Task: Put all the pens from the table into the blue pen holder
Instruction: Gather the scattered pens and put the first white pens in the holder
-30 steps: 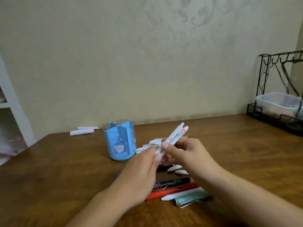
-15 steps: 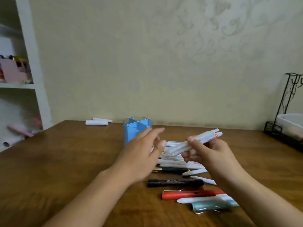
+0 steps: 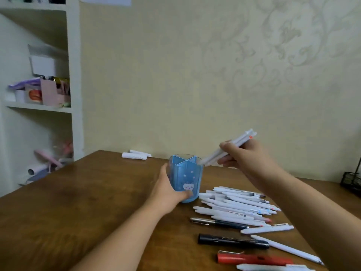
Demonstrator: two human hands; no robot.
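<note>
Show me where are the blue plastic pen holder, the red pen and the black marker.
Blue plastic pen holder (image 3: pixel 192 178): head view, front wall.
Red pen (image 3: pixel 254 259): head view, middle of barrel.
Black marker (image 3: pixel 232 240): head view, middle of barrel.

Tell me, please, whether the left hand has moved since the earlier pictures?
Yes. The left hand has gone from the white pens across to the blue pen holder and now grips its side.

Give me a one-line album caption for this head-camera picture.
Left hand steadies the blue pen holder while the right hand lowers a bundle of white pens to its rim.
</note>
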